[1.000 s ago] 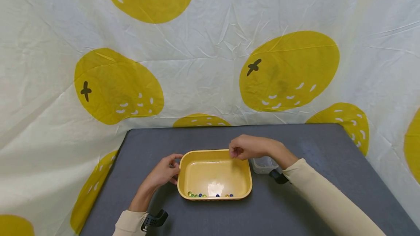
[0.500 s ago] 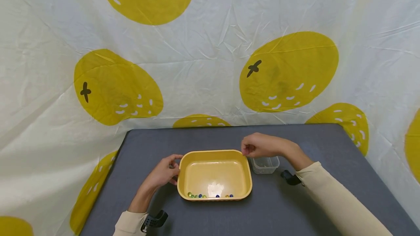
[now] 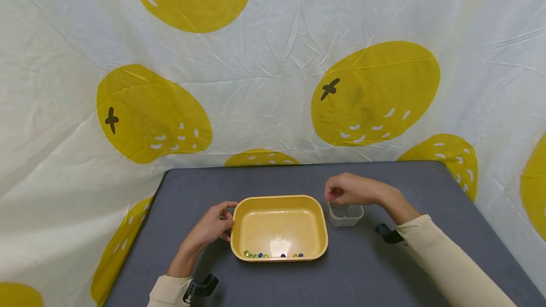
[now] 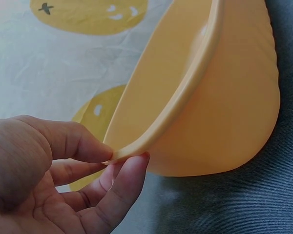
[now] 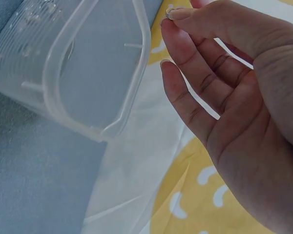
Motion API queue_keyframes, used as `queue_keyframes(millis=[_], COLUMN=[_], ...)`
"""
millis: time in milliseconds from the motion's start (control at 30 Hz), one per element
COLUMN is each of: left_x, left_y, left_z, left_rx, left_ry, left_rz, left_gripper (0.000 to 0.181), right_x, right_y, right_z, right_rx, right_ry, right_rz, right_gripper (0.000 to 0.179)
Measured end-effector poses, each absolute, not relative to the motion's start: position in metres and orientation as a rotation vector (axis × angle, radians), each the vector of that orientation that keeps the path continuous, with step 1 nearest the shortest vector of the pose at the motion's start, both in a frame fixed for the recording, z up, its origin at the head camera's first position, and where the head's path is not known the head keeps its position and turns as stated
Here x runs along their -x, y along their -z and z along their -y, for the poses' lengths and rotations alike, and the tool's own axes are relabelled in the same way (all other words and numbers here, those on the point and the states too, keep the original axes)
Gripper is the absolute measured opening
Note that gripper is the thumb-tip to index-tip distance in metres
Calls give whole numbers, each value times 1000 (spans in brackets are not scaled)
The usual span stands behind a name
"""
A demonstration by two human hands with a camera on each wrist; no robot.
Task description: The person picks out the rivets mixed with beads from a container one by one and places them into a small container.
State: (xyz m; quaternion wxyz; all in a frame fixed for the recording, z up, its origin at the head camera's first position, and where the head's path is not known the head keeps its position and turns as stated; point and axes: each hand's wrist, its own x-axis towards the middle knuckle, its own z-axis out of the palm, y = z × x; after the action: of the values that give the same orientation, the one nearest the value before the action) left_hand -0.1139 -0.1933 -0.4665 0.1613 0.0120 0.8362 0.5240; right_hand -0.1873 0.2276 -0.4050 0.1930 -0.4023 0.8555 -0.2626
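Note:
A yellow plastic tub (image 3: pixel 279 224) stands in the middle of the table, with several coloured glass marbles (image 3: pixel 260 255) along its near side. At the tub's left end, my left hand (image 3: pixel 212 224) pinches the rim (image 4: pixel 136 145) between thumb and fingers. My right hand (image 3: pixel 356 189) is over the back of a small clear plastic container (image 3: pixel 344 222), just right of the tub. Between its thumb and fingertip it pinches a small clear marble (image 5: pixel 170 13), partly covered by the thumb. The other right fingers are loosely bent. Round clear shapes show through the container's wall (image 5: pixel 31 87).
The dark grey table (image 3: pixel 273 283) ends at the back against a hanging white cloth (image 3: pixel 260 112) printed with yellow fruit. A dark wrist strap (image 3: pixel 200 288) sits on the left wrist, another (image 3: pixel 389 234) on the right.
My right hand has moved right, from above the tub's back right corner to over the clear container. The left hand has stayed at the tub's rim.

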Motion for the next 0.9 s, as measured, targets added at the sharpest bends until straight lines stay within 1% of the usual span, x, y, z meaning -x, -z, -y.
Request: queue_keyframes(millis=[533,900], left_x=[114,116], left_y=[466,466], left_z=[192,193], left_rx=[-12,-15], left_ry=[-1528,-1505], left_rz=[-2399,-2390], left_gripper=[50,49], right_x=[189,187], right_y=[409,405], right_z=[-248,-258], right_rx=[1132,1095], right_ry=[774,733], right_rz=[-2419,-2498], right_gripper=[26,26])
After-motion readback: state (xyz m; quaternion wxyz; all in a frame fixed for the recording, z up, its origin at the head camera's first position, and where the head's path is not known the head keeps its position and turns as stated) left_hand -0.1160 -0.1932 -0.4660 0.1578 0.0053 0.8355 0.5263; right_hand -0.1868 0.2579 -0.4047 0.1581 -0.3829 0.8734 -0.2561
